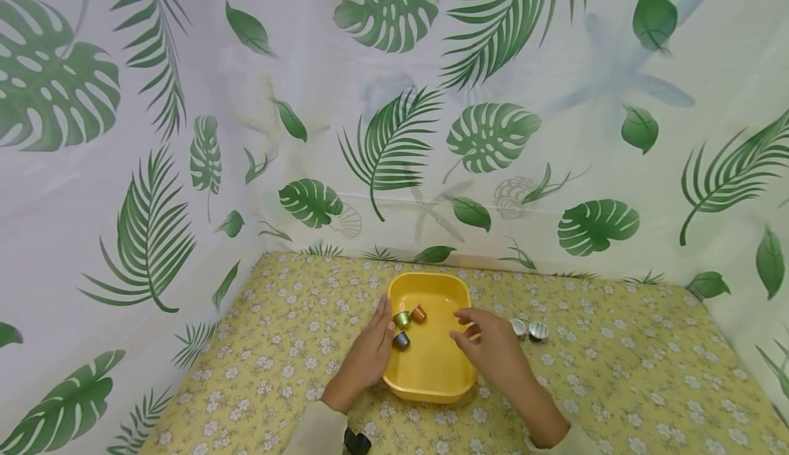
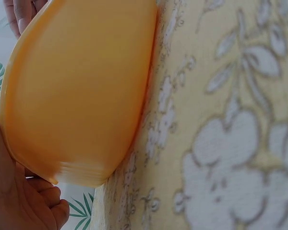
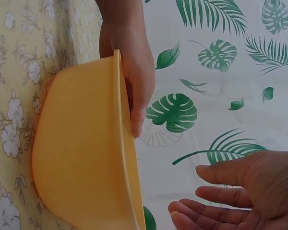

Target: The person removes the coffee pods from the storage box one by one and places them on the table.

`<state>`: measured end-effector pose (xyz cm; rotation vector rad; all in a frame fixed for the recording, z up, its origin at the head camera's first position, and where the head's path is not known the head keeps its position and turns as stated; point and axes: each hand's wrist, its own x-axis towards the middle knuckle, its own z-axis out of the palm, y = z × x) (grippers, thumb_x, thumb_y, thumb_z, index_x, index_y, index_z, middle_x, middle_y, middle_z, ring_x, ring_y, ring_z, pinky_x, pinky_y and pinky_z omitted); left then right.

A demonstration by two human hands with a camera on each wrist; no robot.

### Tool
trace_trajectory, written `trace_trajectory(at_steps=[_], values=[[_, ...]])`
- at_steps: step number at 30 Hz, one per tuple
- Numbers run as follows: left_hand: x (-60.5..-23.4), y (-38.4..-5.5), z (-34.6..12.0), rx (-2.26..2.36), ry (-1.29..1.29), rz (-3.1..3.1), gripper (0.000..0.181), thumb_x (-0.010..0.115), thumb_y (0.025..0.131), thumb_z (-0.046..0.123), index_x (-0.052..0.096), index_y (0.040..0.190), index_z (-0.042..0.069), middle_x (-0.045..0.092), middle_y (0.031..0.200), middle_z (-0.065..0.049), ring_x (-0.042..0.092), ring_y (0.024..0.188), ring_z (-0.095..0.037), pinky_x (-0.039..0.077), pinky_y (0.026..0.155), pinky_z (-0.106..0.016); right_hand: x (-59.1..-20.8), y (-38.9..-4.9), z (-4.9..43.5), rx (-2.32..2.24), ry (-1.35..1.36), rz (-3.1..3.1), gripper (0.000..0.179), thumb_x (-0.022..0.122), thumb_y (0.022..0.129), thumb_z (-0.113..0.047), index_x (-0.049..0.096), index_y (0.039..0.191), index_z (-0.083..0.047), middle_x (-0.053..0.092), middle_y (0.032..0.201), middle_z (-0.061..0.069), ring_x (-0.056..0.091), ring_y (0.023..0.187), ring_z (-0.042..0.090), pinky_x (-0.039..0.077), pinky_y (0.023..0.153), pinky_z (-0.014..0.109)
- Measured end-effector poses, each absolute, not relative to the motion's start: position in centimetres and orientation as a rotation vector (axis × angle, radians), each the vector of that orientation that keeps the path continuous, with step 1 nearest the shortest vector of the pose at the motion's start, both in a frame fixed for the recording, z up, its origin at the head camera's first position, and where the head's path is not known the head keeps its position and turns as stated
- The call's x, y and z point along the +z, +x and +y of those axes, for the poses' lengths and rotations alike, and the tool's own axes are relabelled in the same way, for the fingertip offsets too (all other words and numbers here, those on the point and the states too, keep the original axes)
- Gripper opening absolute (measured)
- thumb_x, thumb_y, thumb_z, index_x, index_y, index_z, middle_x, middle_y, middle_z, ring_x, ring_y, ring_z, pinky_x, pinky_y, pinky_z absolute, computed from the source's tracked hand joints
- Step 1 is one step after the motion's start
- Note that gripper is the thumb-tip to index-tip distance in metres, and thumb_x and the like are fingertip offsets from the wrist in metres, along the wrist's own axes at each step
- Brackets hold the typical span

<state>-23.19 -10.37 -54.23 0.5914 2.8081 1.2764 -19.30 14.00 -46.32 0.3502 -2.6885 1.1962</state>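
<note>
A yellow plastic tub (image 1: 429, 379) rests on the flowered cloth. My left hand (image 1: 372, 349) grips its left rim, fingers along the outside and thumb over the edge; the right wrist view shows this left hand (image 3: 132, 67) at the rim too. Inside the tub, near that hand, lie a green coffee capsule (image 1: 402, 319), a copper one (image 1: 419, 314) and a dark grey one (image 1: 401, 340). Over the tub's right side hovers my right hand (image 1: 493, 345), its thumb and fingers apart with nothing between them.
Two coffee capsules with silvery lids, one (image 1: 516, 327) beside the other (image 1: 538, 331), lie on the cloth right of the tub, close to my right hand. A leaf-printed white curtain (image 1: 394, 236) stands behind and at both sides. A black object (image 1: 356, 441) shows by my left sleeve.
</note>
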Motion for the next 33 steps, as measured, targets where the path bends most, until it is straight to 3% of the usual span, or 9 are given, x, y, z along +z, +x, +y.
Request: trace_trajectory(at_steps=[12, 33], values=[[-54.2, -23.1, -10.4, 1.269, 0.589, 2.808, 0.056, 0.028, 0.114, 0.027, 0.011, 0.163, 0.006, -0.003, 0.168, 0.003, 0.011, 0.154, -0.021, 0.02, 0.123, -0.047, -47.0, -20.0, 11.8, 1.162, 0.381, -2.848, 0.035, 0.08, 0.089, -0.011, 0.072, 0.122, -0.005, 0.072, 0.112, 0.01, 0.07, 0.087, 0.019, 0.06, 0.068, 0.032], [-54.3, -23.2, -10.6, 1.271, 0.603, 2.811, 0.055, 0.029, 0.114, 0.025, 0.014, 0.162, 0.004, -0.001, 0.169, 0.001, 0.014, 0.154, -0.024, 0.023, 0.122, -0.049, -48.3, -21.1, 9.4, 1.151, 0.495, -2.914, 0.042, 0.079, 0.089, -0.012, 0.067, 0.127, 0.004, 0.071, 0.114, 0.02, 0.071, 0.091, 0.033, 0.06, 0.072, 0.041]])
